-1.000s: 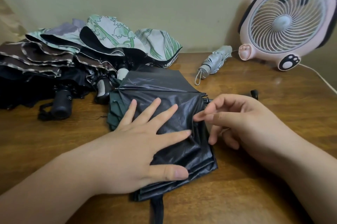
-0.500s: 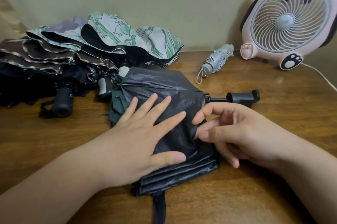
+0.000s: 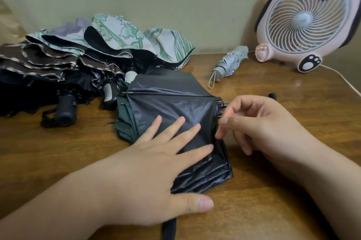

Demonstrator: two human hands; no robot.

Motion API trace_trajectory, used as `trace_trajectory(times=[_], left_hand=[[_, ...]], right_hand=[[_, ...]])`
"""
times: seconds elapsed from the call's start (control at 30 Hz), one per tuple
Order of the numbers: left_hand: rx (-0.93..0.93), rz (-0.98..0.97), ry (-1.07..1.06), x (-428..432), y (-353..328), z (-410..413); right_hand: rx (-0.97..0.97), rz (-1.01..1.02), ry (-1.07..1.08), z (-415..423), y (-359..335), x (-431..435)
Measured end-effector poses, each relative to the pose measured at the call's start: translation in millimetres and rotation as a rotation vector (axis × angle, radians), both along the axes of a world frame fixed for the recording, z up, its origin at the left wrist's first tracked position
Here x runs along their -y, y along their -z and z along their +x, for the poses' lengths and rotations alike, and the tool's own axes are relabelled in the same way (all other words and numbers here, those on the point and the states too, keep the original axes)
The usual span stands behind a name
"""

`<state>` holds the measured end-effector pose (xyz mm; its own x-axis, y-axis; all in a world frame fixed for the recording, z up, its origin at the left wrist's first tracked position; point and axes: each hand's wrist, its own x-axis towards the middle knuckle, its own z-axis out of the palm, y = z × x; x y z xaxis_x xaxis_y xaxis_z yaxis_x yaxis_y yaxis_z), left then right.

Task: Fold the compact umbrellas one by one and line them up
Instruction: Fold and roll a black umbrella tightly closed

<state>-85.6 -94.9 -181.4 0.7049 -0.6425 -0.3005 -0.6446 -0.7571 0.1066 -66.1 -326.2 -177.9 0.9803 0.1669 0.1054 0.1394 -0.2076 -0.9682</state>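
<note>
A collapsed black umbrella (image 3: 172,107) with a dark green underside lies flat on the wooden table (image 3: 58,152) in front of me. My left hand (image 3: 156,169) presses its fabric panels down with spread, straight fingers. My right hand (image 3: 259,124) hovers at the canopy's right edge, fingers loosely curled, thumb and forefinger at the fabric fold; whether they pinch it I cannot tell. Its handle is mostly hidden behind my right hand. A folded silver umbrella (image 3: 228,64) lies at the back near the fan.
A pile of unfolded umbrellas (image 3: 78,60), floral, brown and black, fills the back left, with black handles (image 3: 66,107) pointing forward. A pink desk fan (image 3: 310,19) stands at the back right, its white cord (image 3: 345,81) trailing to the right edge. A wall runs behind.
My right hand has shifted up along the canopy's right edge and now covers the handle that showed half a second ago. My left hand stays pressed on the fabric.
</note>
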Motion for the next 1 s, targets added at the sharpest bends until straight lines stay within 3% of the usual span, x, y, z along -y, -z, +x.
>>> trace_trajectory(times=[0.2,0.33,0.37,0.4,0.47,0.53,0.63,0.73,0.9,1.0], left_hand=[[0.056,-0.027,0.154,10,9,-6],[0.179,0.008,0.212,-3,15,-13],[0.283,-0.007,0.246,6,9,-14],[0.273,-0.041,0.261,8,4,-18],[0.191,-0.285,0.351,14,9,-16],[0.088,-0.469,0.229,11,5,-14],[0.341,-0.812,0.037,-5,6,-5],[0.585,-0.637,-0.172,-6,2,15],[0.342,-0.237,-0.290,-11,10,26],[0.301,-0.217,-0.288,-11,11,23]], right_hand=[[0.351,-0.178,0.046,2,17,-5],[0.643,-0.673,-0.033,3,24,-10],[0.663,-0.769,-0.042,4,25,-10],[0.655,-0.821,-0.047,5,26,-10],[0.621,-0.866,-0.041,5,25,-9],[0.580,-0.880,-0.023,5,24,-8],[0.553,-0.893,-0.021,3,21,-7],[0.574,-0.938,-0.043,-1,18,-10],[0.581,-0.964,-0.060,-3,15,-10],[0.603,-0.973,-0.058,-2,8,-9]])
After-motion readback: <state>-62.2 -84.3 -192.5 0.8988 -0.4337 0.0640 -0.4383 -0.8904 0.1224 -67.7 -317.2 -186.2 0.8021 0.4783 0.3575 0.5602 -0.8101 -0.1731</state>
